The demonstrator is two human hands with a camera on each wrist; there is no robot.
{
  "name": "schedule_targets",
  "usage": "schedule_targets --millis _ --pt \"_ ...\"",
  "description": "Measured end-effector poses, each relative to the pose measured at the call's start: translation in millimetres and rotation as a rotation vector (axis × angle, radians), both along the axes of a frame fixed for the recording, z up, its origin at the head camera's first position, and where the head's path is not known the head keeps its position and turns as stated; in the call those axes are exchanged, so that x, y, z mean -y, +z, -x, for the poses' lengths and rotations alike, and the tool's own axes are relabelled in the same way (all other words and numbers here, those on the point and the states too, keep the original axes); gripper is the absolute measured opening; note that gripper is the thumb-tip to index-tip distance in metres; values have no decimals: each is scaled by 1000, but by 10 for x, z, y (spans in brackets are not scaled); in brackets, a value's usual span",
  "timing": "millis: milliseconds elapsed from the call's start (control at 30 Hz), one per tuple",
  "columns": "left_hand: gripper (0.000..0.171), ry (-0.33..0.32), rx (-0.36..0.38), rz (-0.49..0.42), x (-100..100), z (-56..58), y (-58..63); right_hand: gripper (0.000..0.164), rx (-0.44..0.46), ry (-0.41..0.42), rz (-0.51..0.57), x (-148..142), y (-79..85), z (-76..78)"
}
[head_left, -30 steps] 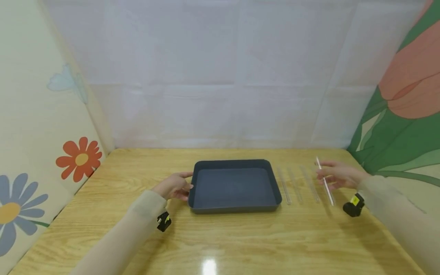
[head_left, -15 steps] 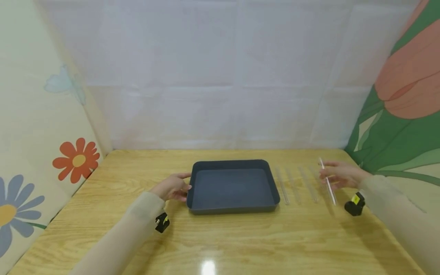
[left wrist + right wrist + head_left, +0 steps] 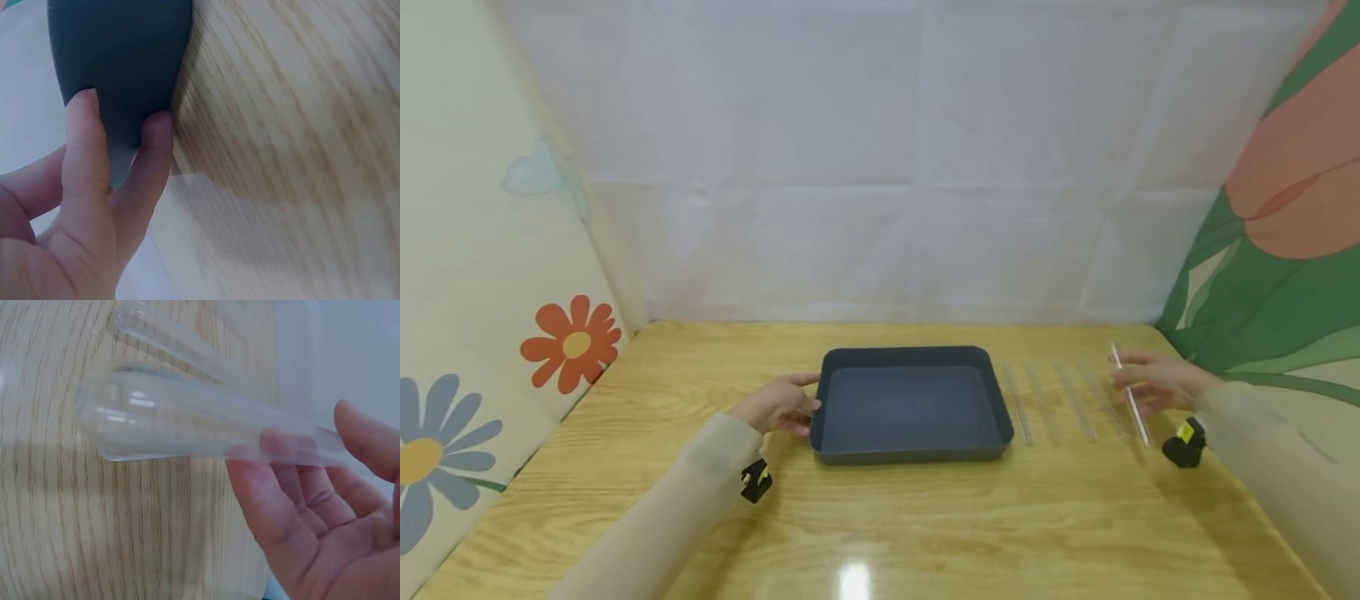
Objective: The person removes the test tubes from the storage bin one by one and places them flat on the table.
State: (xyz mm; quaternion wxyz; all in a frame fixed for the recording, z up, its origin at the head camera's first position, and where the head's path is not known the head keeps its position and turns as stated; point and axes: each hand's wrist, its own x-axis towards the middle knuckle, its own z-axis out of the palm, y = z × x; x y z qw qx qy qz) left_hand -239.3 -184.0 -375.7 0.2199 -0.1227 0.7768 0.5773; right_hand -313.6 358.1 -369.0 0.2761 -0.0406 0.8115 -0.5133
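Note:
A dark grey rectangular tray (image 3: 910,457) sits on the wooden table. At its left wall, my left hand (image 3: 778,406) touches the side with its fingertips; in the left wrist view two extended fingers (image 3: 86,144) meet the tray's outer wall (image 3: 122,56). My right hand (image 3: 1165,383) holds a clear test tube (image 3: 1137,417) at the far right, slanted, its rounded end toward the near side. In the right wrist view the held tube (image 3: 169,415) lies between thumb and fingers, over the table. Another tube (image 3: 169,334) lies beyond it.
Several clear test tubes (image 3: 1078,404) lie side by side on the table (image 3: 925,533), between the tray and my right hand. A white cloth backdrop (image 3: 850,183) hangs behind the table. Flower-patterned panels (image 3: 475,250) stand at both sides.
My right hand has moved right with the held test tube, and a tube lying on the table now shows to its left. The left hand and the tray stay put.

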Motion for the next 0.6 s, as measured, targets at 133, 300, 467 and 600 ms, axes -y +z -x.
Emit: schedule_targets --millis 133,300,467,600 --pt "67 1 -4 2 2 0 19 64 -5 -4 1 1 17 44" --pt "66 11 2 3 0 -13 14 64 7 -20 7 -14 3 73" --pt "65 24 7 14 4 -17 11 65 17 -26 0 -33 -34 107" --pt "65 23 6 15 4 -13 14 65 17 -30 -20 -40 -51 124"
